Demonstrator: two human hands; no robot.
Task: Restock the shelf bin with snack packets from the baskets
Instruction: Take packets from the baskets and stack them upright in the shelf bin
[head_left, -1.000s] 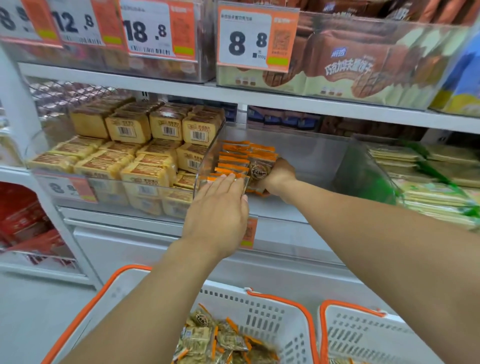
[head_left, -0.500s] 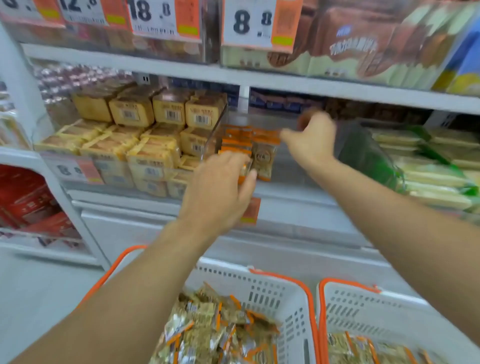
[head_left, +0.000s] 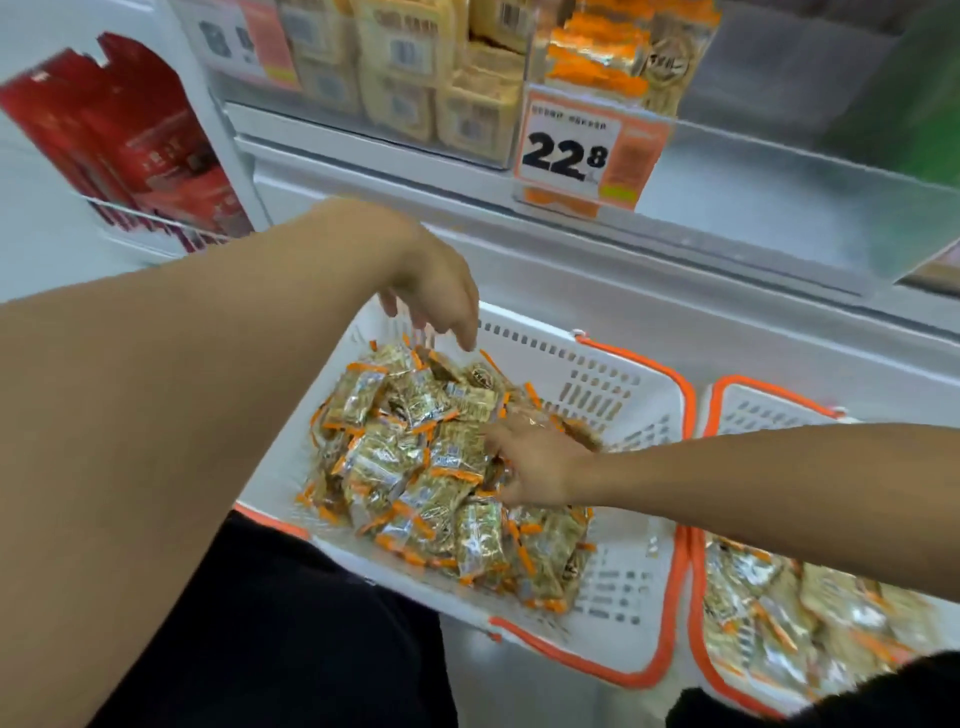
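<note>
Reaching down into the left basket, both hands are over the heap of packets, and the head view is the only one there is.

The right hand is the nearer of the two. It lies flat on the heap at about 3 o'clock of the pile's middle, fingers spread and pointing toward 9 o'clock, fingertips touching the wrappers. It looks open, pressing or raking more than gripping; I cannot see any packet pinched in it. The packets it would gather sit right under and just to 9 o'clock of its fingers.

The left hand hangs above the far edge of the pile, at about 12 o'clock of the heap, fingers drooping loosely downward and holding nothing. The packets lie straight below it, toward 6 o'clock, apart from its fingertips.

The packets are small pillow-shaped pouches, shiny gold and silver foil with orange crimped ends, jumbled every which way, so no single long axis holds; many run roughly 11 to 5 o'clock. They look slippery and light, likely to slide off one another when scooped.

A second basket stands touching the first at 3 o'clock, also holding packets.

The bin is up at 1 o'clock on the shelf, behind the tag, with a short row of the same packets at its left end and much bare room beside them.
</note>
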